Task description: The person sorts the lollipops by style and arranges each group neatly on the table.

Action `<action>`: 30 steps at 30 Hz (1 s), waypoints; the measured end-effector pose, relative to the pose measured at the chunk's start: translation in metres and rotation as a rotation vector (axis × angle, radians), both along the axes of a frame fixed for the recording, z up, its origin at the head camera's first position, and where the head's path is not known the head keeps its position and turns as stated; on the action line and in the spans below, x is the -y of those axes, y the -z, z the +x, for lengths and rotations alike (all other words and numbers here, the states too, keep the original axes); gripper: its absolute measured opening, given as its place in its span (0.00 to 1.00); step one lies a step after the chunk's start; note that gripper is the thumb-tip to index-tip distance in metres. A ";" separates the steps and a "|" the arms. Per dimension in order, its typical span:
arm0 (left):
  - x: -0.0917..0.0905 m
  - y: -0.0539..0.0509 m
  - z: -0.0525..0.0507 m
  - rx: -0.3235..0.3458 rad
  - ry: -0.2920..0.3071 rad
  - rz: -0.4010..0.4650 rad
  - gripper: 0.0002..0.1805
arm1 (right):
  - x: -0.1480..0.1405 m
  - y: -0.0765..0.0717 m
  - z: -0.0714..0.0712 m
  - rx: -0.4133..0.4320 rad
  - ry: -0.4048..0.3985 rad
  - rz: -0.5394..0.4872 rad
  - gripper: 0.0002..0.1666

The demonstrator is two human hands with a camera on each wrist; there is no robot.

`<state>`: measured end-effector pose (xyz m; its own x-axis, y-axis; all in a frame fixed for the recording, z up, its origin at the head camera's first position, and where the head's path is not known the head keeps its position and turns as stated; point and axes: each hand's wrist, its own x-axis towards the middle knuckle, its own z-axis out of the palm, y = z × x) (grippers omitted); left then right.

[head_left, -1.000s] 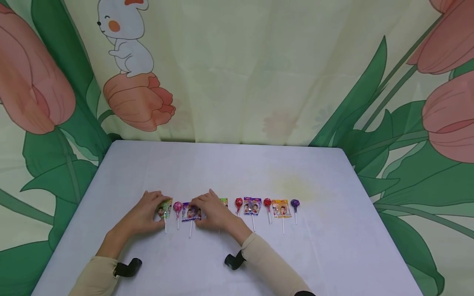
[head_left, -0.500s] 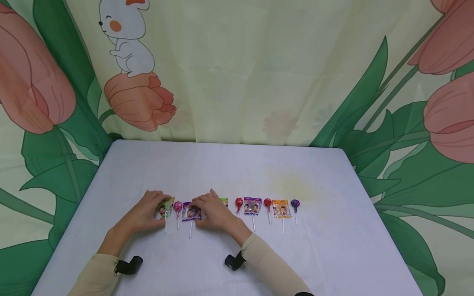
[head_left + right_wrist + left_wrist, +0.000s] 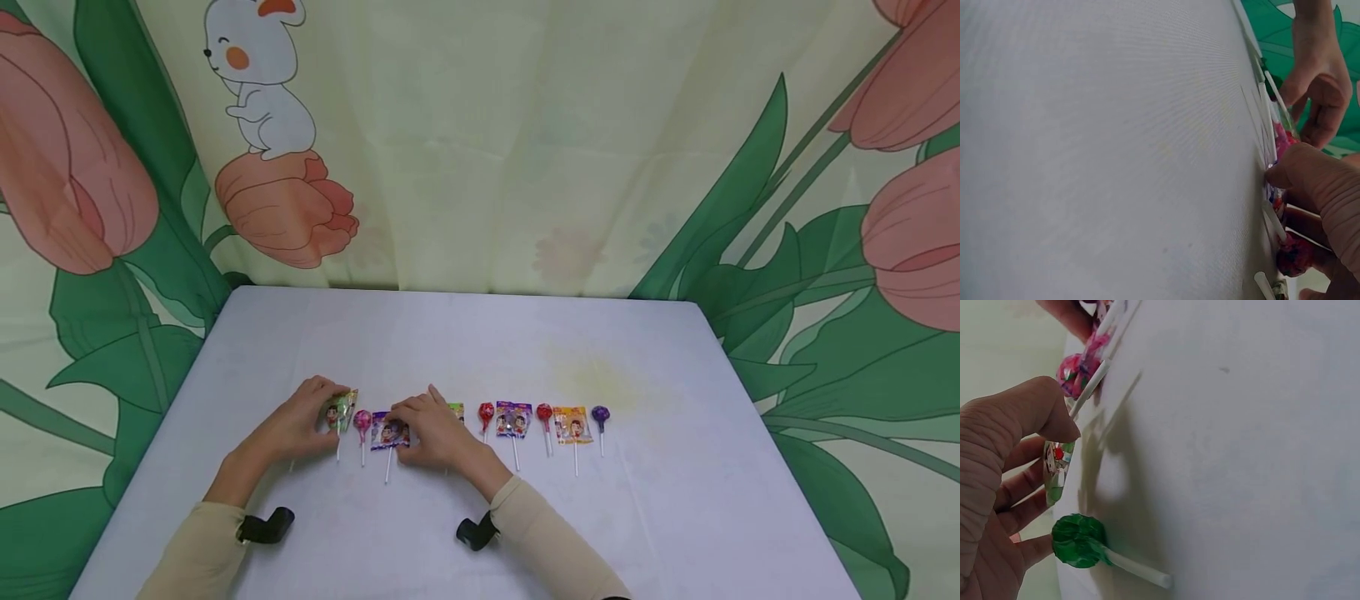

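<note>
My left hand (image 3: 303,421) pinches a flat green-wrapped lollipop (image 3: 343,410) between thumb and fingers, its packet tilted and its stick pointing down. Beside the little finger, a round dark green lollipop (image 3: 1079,540) shows in the left wrist view; in the head view the hand covers its head. A round pink lollipop (image 3: 362,421) lies between my hands. My right hand (image 3: 435,432) grips a flat purple-wrapped lollipop (image 3: 390,432), fingers at its top and thumb low by the stick. Under that hand a round dark red lollipop (image 3: 1295,255) shows in the right wrist view.
The row continues right on the white tabletop (image 3: 480,350): a partly covered green packet (image 3: 457,410), a red lollipop (image 3: 486,412), a purple packet (image 3: 513,419), another red lollipop (image 3: 544,412), an orange packet (image 3: 572,425) and a round purple lollipop (image 3: 601,414). A printed curtain hangs behind.
My left hand has risen slightly, tilting the green-wrapped lollipop up with it. A stick now shows below that hand. The right hand stays where it was on the purple-wrapped lollipop.
</note>
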<state>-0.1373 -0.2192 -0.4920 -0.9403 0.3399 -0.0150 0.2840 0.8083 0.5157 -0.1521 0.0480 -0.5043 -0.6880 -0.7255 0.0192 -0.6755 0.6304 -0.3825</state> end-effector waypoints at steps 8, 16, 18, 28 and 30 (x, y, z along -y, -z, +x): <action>-0.004 -0.005 -0.016 0.023 0.017 0.020 0.39 | -0.001 -0.001 0.001 -0.019 -0.001 0.012 0.31; -0.009 -0.011 -0.038 0.017 0.040 0.023 0.38 | -0.001 -0.001 0.000 -0.030 -0.005 0.018 0.31; -0.009 -0.012 -0.043 0.023 0.033 0.029 0.38 | -0.001 -0.001 0.000 -0.038 -0.008 0.016 0.31; -0.005 -0.005 -0.072 0.061 0.031 0.019 0.39 | -0.002 0.000 0.000 -0.045 -0.018 0.016 0.31; -0.005 -0.005 -0.078 0.070 0.033 0.020 0.39 | -0.002 0.000 0.000 -0.046 -0.019 0.019 0.31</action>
<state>-0.2153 -0.2143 -0.4870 -0.9254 0.3718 -0.0729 0.2734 0.7886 0.5508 -0.1521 0.0499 -0.5040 -0.6731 -0.7387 0.0362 -0.7036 0.6245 -0.3389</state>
